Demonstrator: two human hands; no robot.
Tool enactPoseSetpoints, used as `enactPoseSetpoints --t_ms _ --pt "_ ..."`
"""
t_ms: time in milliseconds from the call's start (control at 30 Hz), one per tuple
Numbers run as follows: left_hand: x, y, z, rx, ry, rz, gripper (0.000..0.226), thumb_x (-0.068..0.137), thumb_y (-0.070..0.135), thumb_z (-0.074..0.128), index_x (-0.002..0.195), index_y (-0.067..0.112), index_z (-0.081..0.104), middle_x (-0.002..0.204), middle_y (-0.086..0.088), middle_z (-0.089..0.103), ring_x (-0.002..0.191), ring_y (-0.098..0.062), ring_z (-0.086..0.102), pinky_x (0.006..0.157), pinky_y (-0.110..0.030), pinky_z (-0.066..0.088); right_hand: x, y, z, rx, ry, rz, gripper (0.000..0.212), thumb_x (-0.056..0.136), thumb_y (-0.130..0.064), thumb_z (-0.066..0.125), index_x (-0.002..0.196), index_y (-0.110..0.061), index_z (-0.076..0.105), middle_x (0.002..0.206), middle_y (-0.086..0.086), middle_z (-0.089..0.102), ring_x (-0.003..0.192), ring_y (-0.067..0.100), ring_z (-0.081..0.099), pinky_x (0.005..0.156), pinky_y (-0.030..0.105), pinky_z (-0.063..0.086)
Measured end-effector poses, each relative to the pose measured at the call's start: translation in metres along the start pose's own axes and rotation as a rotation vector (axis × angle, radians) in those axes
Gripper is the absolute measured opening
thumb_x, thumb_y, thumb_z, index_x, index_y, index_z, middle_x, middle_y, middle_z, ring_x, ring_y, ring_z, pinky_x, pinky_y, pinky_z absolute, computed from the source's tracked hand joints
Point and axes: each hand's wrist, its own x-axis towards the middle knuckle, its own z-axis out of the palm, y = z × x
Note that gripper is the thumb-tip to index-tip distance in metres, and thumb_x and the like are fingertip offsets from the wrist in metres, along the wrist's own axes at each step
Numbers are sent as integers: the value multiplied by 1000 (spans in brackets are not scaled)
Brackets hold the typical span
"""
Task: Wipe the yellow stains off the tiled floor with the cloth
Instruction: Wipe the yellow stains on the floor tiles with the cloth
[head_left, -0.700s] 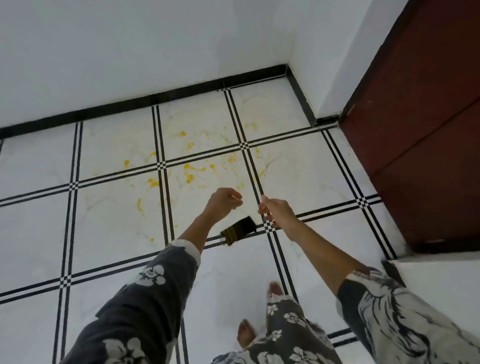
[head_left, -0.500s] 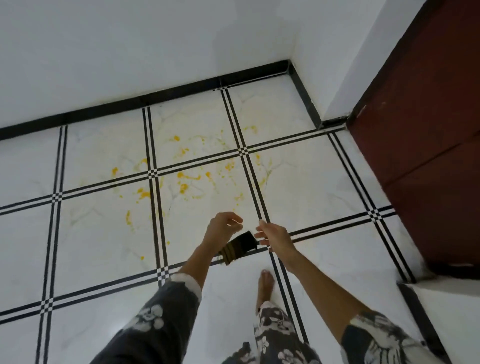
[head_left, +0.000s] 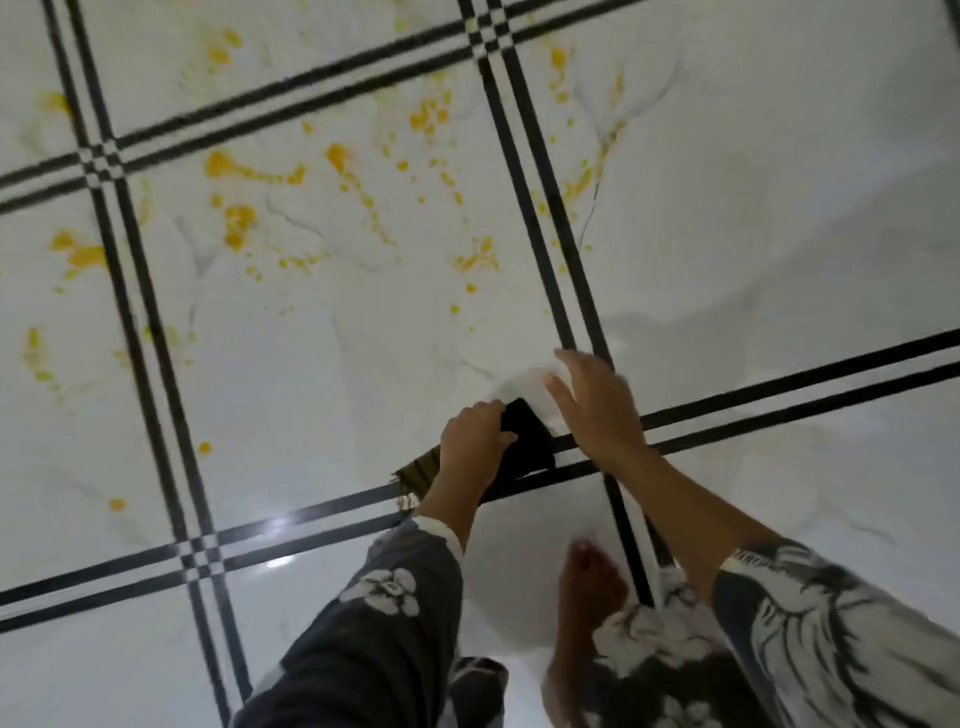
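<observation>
I judge wiping not yet begun: my left hand (head_left: 475, 441) grips the dark cloth (head_left: 524, 439) low over the tiled floor (head_left: 363, 322), my right hand (head_left: 597, 410) is spread open beside it, and next I must press it up onto the yellow stains (head_left: 239, 218).

White marbled floor tiles (head_left: 311, 364) carry paired black border lines with small checkered crossings. Yellow-orange stains (head_left: 239, 218) spatter the upper left of the frame. The cloth (head_left: 524, 441) is black with a brownish fringed edge. Dark grey sleeves (head_left: 374, 623) bear white flowers.
</observation>
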Motion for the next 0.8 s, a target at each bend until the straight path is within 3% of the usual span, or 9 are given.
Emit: enactPoseSetpoints --t_ms 233,300,367,433,533,600,700,767,800 --pt "39 -28 41 -28 156 167 26 93 30 50 106 11 62 102 -6 61 96 -24 57 77 -32 42 49 50 63 -198 96 -43 70 88 -56 14 141 -17 37 150 7 34 142 26 25 113 50 17" --pt "52 -27 16 -184 342 139 23 92 28 54 102 10 63 100 -8 62 94 -25 58 77 -31 40 65 52 56 -215 179 -78 71 87 -55 13 142 -17 37 150 7 35 142 27 26 113 50 17" --pt "84 -24 -16 -302 640 99 24 91 26 57 106 8 61 105 -11 63 100 -28 58 83 -32 40 94 52 38 -214 237 -113 70 88 -55 11 144 -18 32 153 6 30 144 24 21 115 48 12" --pt "120 -12 -40 -372 803 31 44 95 28 51 132 6 46 135 -15 49 126 -29 43 103 -37 32 125 50 18 -218 323 -141 69 89 -53 9 146 -18 26 155 4 25 145 22 17 117 45 8" --pt "166 25 -35 -401 729 -32 60 101 31 30 149 4 6 158 -12 7 146 -23 5 117 -36 1 161 60 9 -238 482 -109 58 96 -44 16 148 -18 20 156 4 20 145 21 15 117 42 6" --pt "191 43 -17 -220 676 -54 60 101 37 16 149 6 -2 159 -9 -1 147 -19 -3 117 -35 -6 180 72 11 -258 504 -46 56 98 -38 18 149 -17 15 158 4 15 146 20 11 117 41 4" --pt "203 41 -5 38 654 89 65 95 41 3 149 7 4 159 -8 5 146 -19 3 116 -34 -7 200 90 10 -324 509 -47 63 93 -43 7 149 -15 16 157 5 16 145 23 14 117 43 8" --pt "196 13 -3 213 639 325 63 94 40 10 148 9 18 156 -8 20 144 -20 18 119 -36 3 208 96 9 -352 510 -64 69 88 -45 2 148 -15 18 157 6 18 145 23 17 117 44 10" --pt "194 -8 -2 277 687 343 60 94 39 17 146 10 27 153 -10 29 141 -23 28 118 -39 12 209 98 10 -375 516 -73 70 88 -46 2 148 -15 18 157 5 18 145 23 17 117 44 10"
